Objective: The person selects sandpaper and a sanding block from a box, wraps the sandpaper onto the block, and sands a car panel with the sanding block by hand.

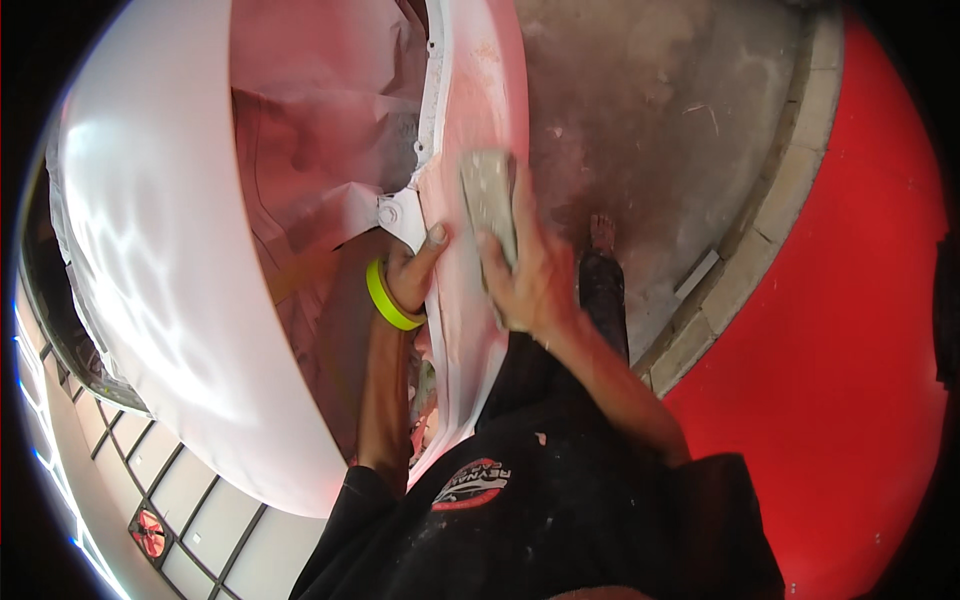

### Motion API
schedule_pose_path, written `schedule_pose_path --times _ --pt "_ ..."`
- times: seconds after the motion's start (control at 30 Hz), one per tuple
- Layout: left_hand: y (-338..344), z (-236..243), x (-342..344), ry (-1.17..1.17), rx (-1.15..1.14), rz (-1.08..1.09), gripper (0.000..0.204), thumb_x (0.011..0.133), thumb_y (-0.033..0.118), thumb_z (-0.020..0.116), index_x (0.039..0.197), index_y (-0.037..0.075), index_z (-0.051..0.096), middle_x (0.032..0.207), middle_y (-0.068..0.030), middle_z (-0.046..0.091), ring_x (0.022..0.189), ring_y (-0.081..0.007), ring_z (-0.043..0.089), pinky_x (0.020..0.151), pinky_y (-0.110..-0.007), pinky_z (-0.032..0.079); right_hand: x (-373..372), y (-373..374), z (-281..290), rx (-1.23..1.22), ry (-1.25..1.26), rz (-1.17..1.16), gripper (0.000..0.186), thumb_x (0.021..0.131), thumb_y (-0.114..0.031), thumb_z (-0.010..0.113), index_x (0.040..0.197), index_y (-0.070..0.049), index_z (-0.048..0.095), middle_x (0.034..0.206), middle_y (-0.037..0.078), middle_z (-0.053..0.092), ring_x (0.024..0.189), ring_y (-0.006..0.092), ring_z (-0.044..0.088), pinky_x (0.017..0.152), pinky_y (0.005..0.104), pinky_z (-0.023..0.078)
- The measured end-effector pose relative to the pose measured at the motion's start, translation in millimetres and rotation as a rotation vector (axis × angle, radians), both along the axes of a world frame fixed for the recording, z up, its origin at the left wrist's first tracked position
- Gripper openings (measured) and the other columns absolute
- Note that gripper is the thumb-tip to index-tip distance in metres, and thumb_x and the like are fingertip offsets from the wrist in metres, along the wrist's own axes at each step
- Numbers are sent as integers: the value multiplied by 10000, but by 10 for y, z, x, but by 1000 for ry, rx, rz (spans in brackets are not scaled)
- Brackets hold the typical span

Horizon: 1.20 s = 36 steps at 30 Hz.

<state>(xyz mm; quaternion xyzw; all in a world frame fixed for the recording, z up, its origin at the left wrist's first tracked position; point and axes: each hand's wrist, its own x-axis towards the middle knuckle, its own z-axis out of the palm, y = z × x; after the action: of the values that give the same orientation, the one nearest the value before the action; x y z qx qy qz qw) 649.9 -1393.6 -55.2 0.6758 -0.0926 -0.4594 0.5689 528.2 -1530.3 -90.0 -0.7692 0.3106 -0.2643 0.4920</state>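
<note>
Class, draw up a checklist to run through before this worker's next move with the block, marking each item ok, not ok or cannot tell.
1. Block held in the right hand: ok, thumb and fingers are on it.
2. Left hand apart from the block: ok, its thumb is at the inner edge of the panel, with a gap between.
3. Yellow-green ring clear of the block: ok, it sits around the left wrist.
4. Panel evenly coloured: not ok, pink and white patches show.
5. Block's underside flat against the panel: cannot tell, it is hidden.
</note>
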Motion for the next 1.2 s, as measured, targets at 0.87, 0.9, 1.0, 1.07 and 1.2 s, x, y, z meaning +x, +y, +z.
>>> schedule_pose_path --times 0.87,0.9,1.0,1.07,1.2 --pt "36 -37 10 18 21 -10 495 1010 273 664 1403 -10 561 1280 -94 659 1142 -196 625 1014 -363 483 242 -297 235 48 -46 16 760 906 -197 668 1586 -67 353 1325 329 602 1008 493 684 914 525 537" --pt "11 -61 29 -24 46 -62 481 1016 267 654 1400 -9 566 1275 -93 661 1139 -195 625 1013 -363 484 311 -431 185 37 61 -5 764 904 -208 673 1582 -61 353 1311 336 608 1028 496 677 884 533 544" --pt "-30 -78 49 -10 35 -96 461 1026 263 639 1394 -7 575 1271 -91 662 1140 -190 624 1011 -361 484 512 -677 122 -6 112 -41 721 908 -162 655 1547 -5 359 992 251 720 807 435 707 675 538 553" --pt "-11 -82 56 35 -5 -68 454 1030 265 633 1391 -6 579 1272 -91 662 1143 -186 621 1011 -360 483 477 -564 174 -14 180 -39 717 913 -191 655 1541 -1 365 929 256 714 797 441 701 672 537 547" --pt "-7 -83 74 -102 2 -91 488 1032 297 637 1406 -10 569 1286 -88 658 1166 -186 610 1027 -356 471 68 74 67 -13 9 -63 735 927 -207 662 1574 -45 351 1214 351 639 1017 481 681 809 513 559"
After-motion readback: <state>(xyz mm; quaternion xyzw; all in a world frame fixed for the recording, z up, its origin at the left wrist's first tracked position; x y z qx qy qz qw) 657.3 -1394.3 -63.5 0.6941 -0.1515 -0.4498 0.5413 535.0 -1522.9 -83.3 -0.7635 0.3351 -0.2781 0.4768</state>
